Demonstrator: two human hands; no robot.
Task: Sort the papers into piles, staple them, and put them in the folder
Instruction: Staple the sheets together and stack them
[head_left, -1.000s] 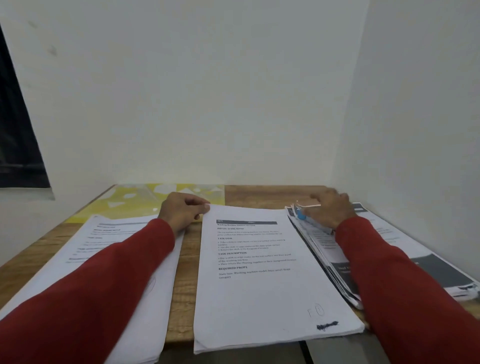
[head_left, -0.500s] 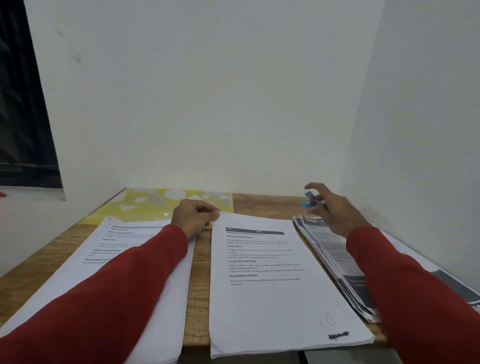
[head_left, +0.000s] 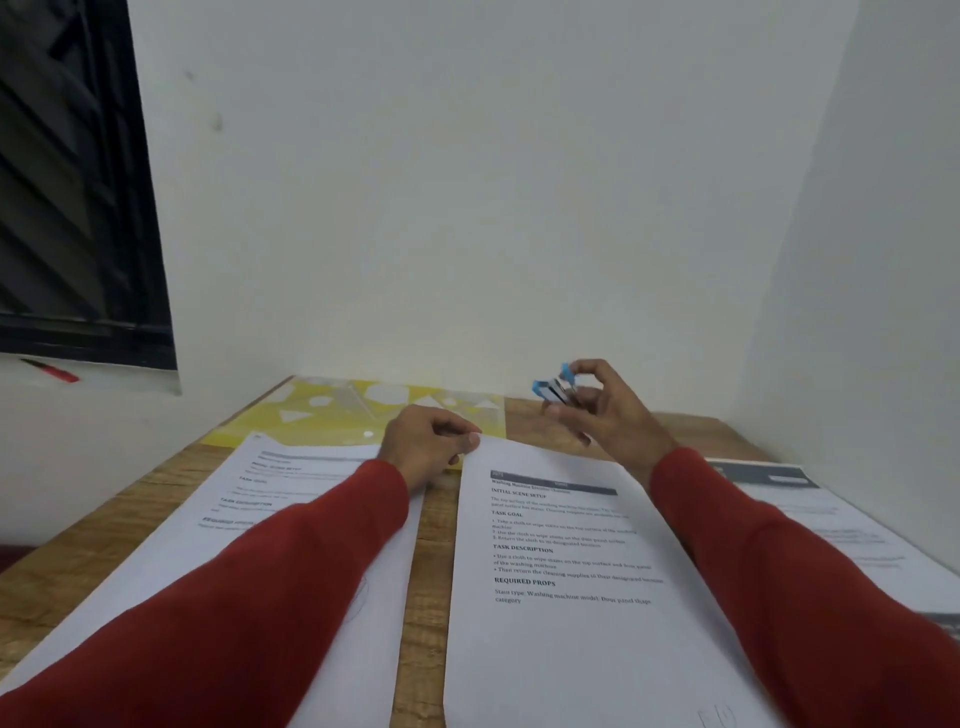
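Right hand (head_left: 610, 410) is holding a small blue stapler (head_left: 551, 387) in the air above the far edge of the desk (head_left: 418, 571), fingers curled round it, thumb and forefinger pinching its rear end; stapler mouth is pointing left. Left hand (head_left: 428, 447) is pinching the far-left corner of the middle pile (head_left: 566, 587), fingers curled, thumb on top of the sheet. Left pile (head_left: 291, 499) is lying beside it, partly under the left sleeve; right pile (head_left: 831, 525) is sitting toward the desk's right edge, mostly hidden by the right arm. Yellow folder (head_left: 358, 410) is lying flat at the far-left corner, untouched. Judgement: stapling of the middle pile is about to begin. Risks: sheets may be fanning under the pinch, so a staple could miss the lower pages; near edge of the middle pile is overhanging the desk's near edge, so a downward press at the corner could slide the stack toward the person; whether the stapler is loaded cannot be told.
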